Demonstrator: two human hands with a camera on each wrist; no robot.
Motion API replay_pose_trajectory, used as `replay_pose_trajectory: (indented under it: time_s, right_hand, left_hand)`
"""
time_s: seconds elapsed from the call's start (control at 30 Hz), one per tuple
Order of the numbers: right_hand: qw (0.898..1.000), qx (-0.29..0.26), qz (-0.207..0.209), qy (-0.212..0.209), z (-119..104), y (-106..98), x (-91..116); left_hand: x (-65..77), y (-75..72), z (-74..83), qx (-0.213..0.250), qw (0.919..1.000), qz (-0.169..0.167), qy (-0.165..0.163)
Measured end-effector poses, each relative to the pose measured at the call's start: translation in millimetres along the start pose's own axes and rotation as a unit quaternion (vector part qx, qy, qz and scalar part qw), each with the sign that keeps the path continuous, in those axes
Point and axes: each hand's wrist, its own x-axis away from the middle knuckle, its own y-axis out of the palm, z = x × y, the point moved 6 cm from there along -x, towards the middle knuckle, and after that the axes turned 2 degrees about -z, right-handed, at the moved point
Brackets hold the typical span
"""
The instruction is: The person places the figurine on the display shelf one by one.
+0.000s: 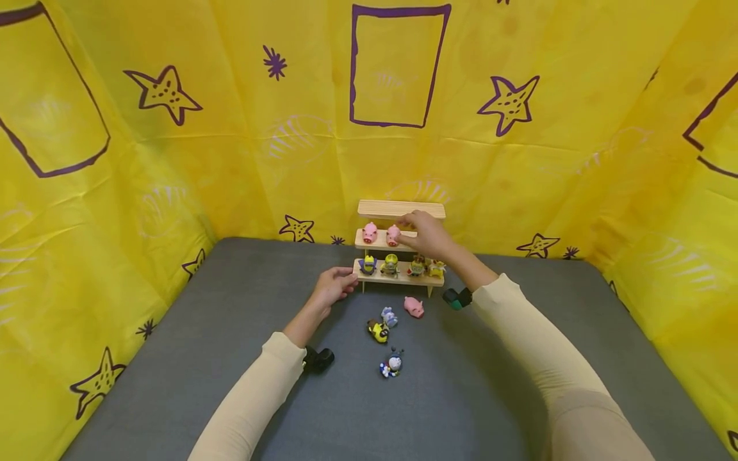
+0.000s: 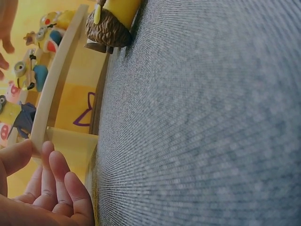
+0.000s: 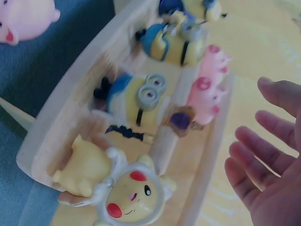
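Observation:
A wooden three-tier display stand [image 1: 401, 209] stands near the back wall. My left hand [image 1: 331, 288] pinches the left end of its lowest shelf between thumb and fingertips. My right hand [image 1: 429, 235] hovers at the middle shelf, fingers spread and holding nothing in the right wrist view. Just beside it, a pink pig figure [image 1: 393, 235] sits to the right of another pink pig [image 1: 369, 232]. Along the lowest shelf stand a caped minion figure [image 1: 368, 264], two more minions [image 3: 136, 96] and a yellow figure in a white hood [image 3: 134, 197].
On the grey tabletop [image 1: 259, 294], in front of the stand, lie a pink pig [image 1: 413, 307], a pale blue figure [image 1: 389, 317], a yellow-and-brown minion [image 1: 378, 331] and a white-and-blue figure with antennae [image 1: 394, 365]. Yellow printed cloth [image 1: 311, 166] encloses the back and sides.

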Motion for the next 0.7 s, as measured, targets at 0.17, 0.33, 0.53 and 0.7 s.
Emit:
replay_pose_trajectory:
  time_s: [0.17, 0.33, 0.53, 0.7]
  right_hand:
    - [0.999, -0.019, 0.013, -0.028, -10.6, -5.2, 19.3]
    - [0.998, -0.031, 0.016, -0.052, -17.8, -7.6, 41.0]
    - [0.996, -0.026, -0.004, -0.08, -18.2, 1.3, 65.4]
    - [0.995, -0.032, -0.055, -0.081, -11.2, 18.5, 81.8]
  left_hand:
    - [-1.6, -0.2, -2.2, -0.002, 1.0, -0.001, -0.002]
    - [-2.3, -0.6, -2.2, -0.001, 1.0, -0.003, -0.001]
    - [-1.3, -0.2, 0.1, 0.007, 1.0, -0.001, 0.004]
    - [-0.5, -0.3, 0.5, 0.007, 1.0, 0.0, 0.002]
